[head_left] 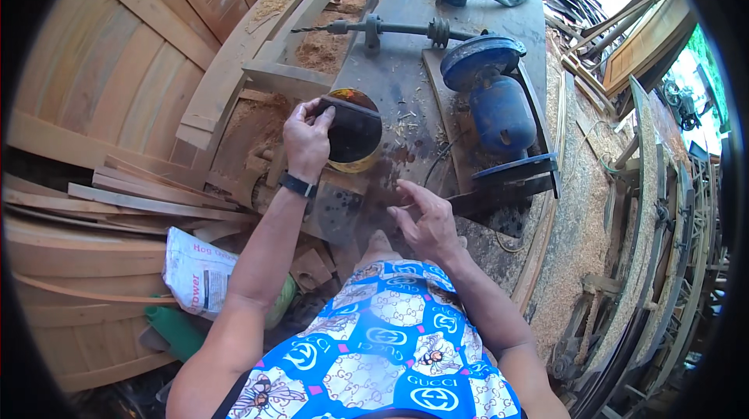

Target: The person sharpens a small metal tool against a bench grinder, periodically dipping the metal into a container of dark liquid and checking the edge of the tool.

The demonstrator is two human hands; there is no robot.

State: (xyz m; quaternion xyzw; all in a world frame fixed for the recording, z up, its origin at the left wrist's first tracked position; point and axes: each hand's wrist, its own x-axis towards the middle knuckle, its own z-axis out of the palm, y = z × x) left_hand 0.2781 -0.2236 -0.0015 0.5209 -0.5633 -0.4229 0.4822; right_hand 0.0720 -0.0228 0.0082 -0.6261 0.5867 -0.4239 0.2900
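Note:
My left hand (pixel 307 140), with a dark band on its wrist, pinches a flat dark piece (pixel 353 116) with a straight edge. The piece lies over or in a round, yellow-rimmed container (pixel 355 165) on the workbench; which of the two I cannot tell. Lower and to the right, my right hand (pixel 427 222) hovers in front of my body. Its thumb and fingers are curved and apart, and nothing shows between them.
Beyond my hands, a spindle (pixel 406 28) with a drill bit lies across the grey bench (pixel 374 68). A blue motor (pixel 503 111) stands at the right. Timber (pixel 156 200) and a white sack (pixel 195 271) are on the left; sawdust (pixel 577 263) covers the right side.

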